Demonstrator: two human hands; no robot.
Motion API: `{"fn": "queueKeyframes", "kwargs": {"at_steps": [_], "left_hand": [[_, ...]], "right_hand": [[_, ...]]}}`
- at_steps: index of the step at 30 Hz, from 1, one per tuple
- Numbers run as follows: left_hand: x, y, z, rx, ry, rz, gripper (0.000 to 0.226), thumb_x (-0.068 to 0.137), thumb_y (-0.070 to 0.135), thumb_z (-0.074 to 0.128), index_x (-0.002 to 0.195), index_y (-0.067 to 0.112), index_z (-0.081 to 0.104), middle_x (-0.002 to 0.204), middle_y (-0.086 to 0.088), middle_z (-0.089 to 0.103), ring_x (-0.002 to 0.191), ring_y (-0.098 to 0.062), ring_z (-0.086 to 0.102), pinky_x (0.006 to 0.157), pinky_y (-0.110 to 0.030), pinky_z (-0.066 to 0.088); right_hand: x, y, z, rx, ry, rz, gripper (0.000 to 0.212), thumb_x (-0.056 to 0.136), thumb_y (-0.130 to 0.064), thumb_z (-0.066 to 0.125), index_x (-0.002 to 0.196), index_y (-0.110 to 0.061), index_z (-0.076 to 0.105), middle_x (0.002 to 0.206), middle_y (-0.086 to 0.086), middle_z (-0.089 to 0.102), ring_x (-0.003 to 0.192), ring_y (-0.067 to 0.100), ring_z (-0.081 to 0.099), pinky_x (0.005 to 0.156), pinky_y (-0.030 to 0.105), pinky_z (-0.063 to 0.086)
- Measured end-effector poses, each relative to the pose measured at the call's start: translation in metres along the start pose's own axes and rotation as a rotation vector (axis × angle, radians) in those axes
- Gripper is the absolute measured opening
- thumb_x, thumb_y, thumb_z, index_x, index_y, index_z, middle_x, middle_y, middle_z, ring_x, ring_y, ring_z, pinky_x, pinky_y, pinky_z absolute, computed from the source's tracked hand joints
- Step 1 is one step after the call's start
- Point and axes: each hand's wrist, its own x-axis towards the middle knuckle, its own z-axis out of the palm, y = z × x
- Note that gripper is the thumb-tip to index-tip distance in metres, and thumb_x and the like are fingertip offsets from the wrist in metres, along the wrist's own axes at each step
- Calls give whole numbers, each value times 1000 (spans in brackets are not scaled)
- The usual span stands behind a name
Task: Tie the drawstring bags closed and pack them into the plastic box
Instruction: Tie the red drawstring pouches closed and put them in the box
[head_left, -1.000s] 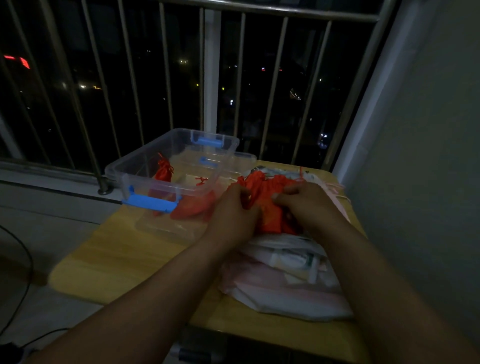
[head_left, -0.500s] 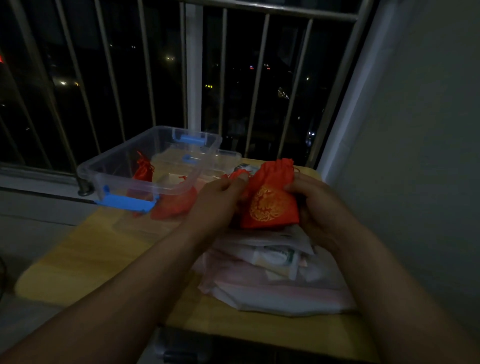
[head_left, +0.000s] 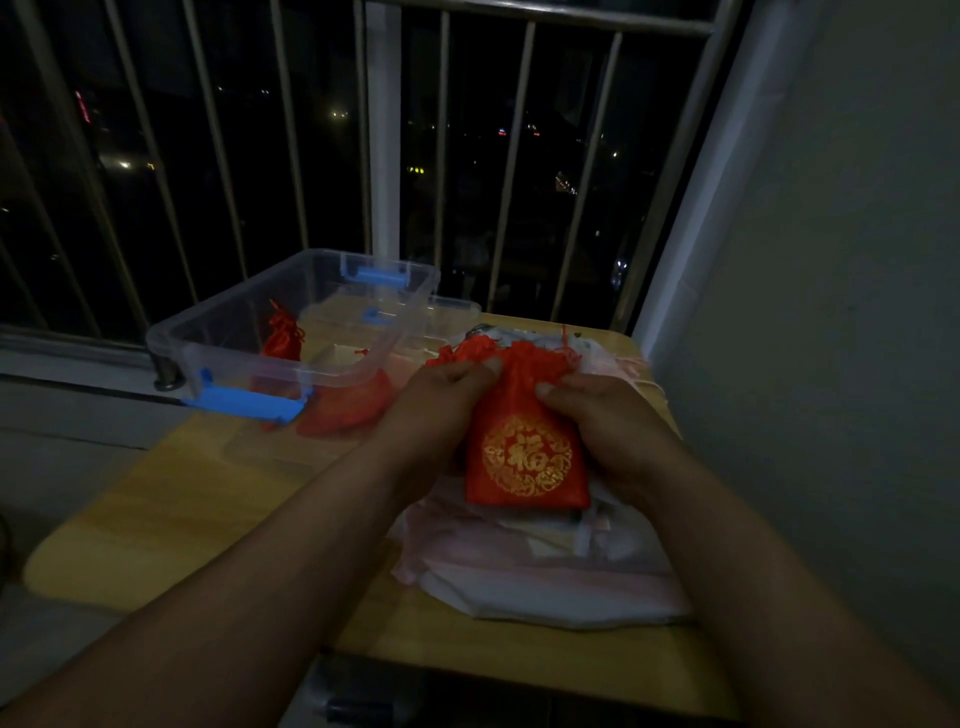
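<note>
Both hands, left hand (head_left: 447, 410) and right hand (head_left: 608, 421), pinch the gathered neck of the red fabric drawstring bag with gold emblem (head_left: 525, 452); cinching the cords evenly should close it neatly.

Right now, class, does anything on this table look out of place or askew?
The box seems to jut past the table's far left corner, toward the railing, so it may be poorly supported. Dim light hides what it rests on.
</note>
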Motion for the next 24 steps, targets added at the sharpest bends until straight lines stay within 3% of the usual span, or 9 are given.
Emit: {"fn": "queueKeyframes", "kwargs": {"at_steps": [4, 8, 13, 16, 19, 22, 24], "left_hand": [[4, -3, -1, -29, 60, -2, 29, 104, 28, 58, 113, 4, 73, 105, -16, 78, 100, -34, 76, 92, -53, 60], [6, -6, 1, 0, 81, 20, 24, 103, 22, 61, 110, 3, 74, 102, -18, 78, 98, -36, 76, 93, -57, 59], [5, -5, 0, -18, 61, 29, 29, 104, 28, 60, 113, 4, 73, 104, -15, 78, 99, -32, 76, 94, -52, 59], [4, -3, -2, -62, 50, 10, 34, 106, 39, 52, 119, 15, 71, 109, -6, 79, 101, -22, 76, 90, -41, 58], [4, -3, -4, -79, 71, 4, 32, 107, 37, 51, 119, 15, 71, 108, -6, 79, 100, -23, 76, 83, -38, 59], [3, -3, -3, -61, 73, 7, 30, 107, 34, 52, 114, 13, 73, 102, -8, 80, 94, -25, 77, 78, -36, 60], [2, -2, -2, -57, 66, 1, 31, 107, 34, 52, 113, 11, 73, 101, -9, 80, 93, -27, 77, 81, -39, 60]], "right_hand": [[-2, 0, 0, 10, -37, 36, 22, 102, -18, 59, 116, -6, 70, 108, 15, 77, 99, 30, 75, 84, 45, 60], [-4, 1, 0, 76, 47, 5, 22, 102, -32, 60, 107, -16, 74, 102, 13, 78, 97, 32, 75, 88, 53, 60], [-4, 2, 0, 94, 80, -39, 19, 102, -29, 59, 96, -18, 74, 93, 10, 78, 85, 28, 72, 81, 46, 59], [-2, 3, -2, 118, 84, -39, 17, 101, -27, 60, 95, -20, 74, 84, 6, 76, 80, 26, 70, 69, 39, 59], [-3, 3, -3, 179, 93, -28, 15, 100, -27, 62, 98, -20, 75, 84, 6, 75, 79, 27, 69, 59, 35, 59], [-3, 0, -2, 306, 100, -15, 13, 100, -22, 62, 100, -16, 74, 83, 4, 78, 72, 21, 75, 55, 31, 60], [-2, -2, -3, 365, 93, -17, 13, 99, -19, 62, 103, -13, 74, 89, 6, 79, 75, 18, 76, 61, 30, 60]]}}
